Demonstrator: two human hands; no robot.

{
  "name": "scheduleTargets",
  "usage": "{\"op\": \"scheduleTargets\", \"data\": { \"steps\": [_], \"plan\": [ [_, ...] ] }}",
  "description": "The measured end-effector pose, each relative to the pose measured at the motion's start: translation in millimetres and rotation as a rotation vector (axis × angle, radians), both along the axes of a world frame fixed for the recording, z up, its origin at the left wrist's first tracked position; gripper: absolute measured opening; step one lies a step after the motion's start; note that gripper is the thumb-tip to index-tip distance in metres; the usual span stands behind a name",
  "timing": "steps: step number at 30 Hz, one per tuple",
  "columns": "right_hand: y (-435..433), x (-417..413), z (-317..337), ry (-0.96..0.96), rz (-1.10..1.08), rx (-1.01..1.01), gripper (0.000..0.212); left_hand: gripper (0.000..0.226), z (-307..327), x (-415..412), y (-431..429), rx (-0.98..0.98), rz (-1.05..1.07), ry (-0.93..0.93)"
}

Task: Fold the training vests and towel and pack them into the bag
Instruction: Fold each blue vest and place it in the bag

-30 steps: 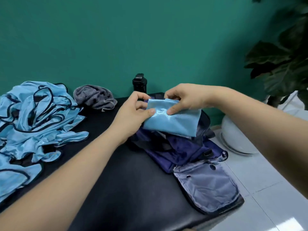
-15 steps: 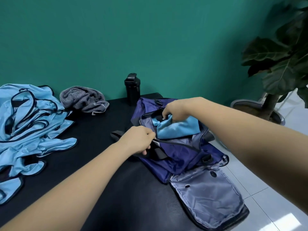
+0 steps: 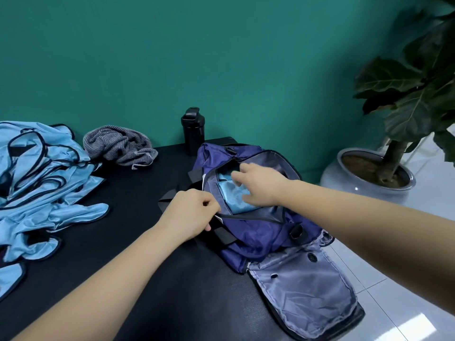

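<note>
Two hands are met at the mouth of the bag, just right of the frame's centre. The fingers (image 3: 236,180) of the right hand (image 3: 261,187) are spread apart and loosely straight over a folded light-blue vest (image 3: 232,196). Nothing is gripped by them, and whether the cloth is touched or only hovered over cannot be told. The fingers of the left hand (image 3: 189,212) are curled and pinched on the near edge of the opening, by which the mouth is held wide.

The vest is lodged inside the navy bag (image 3: 256,233), flat against its grey lining. A second blue fold seems to be tucked behind it, though that cannot be made out for sure. At the lower right a grey end flap (image 3: 300,291) of the bag is thrown open, and nothing is seen in it.

Little of the task is judged done: at least one vest is folded and packed. At the left edge of the frame a tangled heap of blue vests (image 3: 44,173) lies unfolded on the black table (image 3: 147,279). The striped grey towel (image 3: 118,146) is crumpled at the upper left, near the wall. A black bottle (image 3: 192,130) is stood just behind the bag.
</note>
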State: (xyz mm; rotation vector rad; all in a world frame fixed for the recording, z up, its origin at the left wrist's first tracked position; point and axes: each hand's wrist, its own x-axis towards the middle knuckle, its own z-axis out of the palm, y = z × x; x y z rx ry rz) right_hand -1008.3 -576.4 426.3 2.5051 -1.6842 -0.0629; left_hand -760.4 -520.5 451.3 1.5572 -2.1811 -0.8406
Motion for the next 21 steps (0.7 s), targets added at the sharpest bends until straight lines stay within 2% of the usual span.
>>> {"op": "scheduleTargets", "data": {
  "steps": [2, 4, 9, 13, 18, 21],
  "plan": [
    [7, -4, -7, -0.002, -0.086, 0.249, 0.066, 0.028, 2, -1, 1, 0.008, 0.003, 0.021],
    [8, -5, -12, 0.127, -0.131, 0.359, 0.084, 0.028, 3, -2, 2, 0.006, 0.003, 0.024],
    [-7, 5, -18, 0.170, -0.259, 0.525, 0.080, 0.030, 6, 0, 4, -0.001, -0.007, 0.000],
    [-18, 13, -20, 0.182, -0.335, 0.578, 0.066, 0.030, 8, 3, 3, 0.006, -0.015, -0.008],
    [-17, 18, -11, 0.171, -0.372, 0.558, 0.077, 0.030, 5, 9, 3, 0.011, -0.027, -0.017],
    [-7, 17, 4, 0.081, -0.363, 0.506, 0.079, 0.027, 0, 10, 5, -0.010, -0.029, 0.006]
  ]
}}
